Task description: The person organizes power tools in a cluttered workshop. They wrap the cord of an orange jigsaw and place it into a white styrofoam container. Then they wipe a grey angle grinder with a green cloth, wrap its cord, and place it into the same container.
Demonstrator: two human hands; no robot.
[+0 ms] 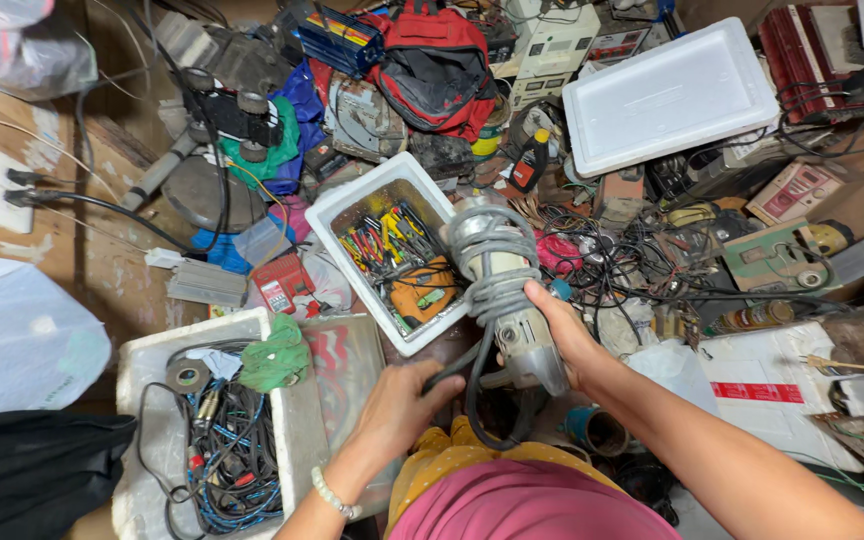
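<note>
The right hand clenches the grey angle grinder by its body, holding it up just beside the white tool tub, with its cord wound round the body. The left hand, below the tub, closes its fingers on the loose black cord, keeping it from dangling.

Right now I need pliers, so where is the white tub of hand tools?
In the head view, the white tub of hand tools sits centre, just left of the cord-wrapped grinder in the right hand, above the cable box.
</note>
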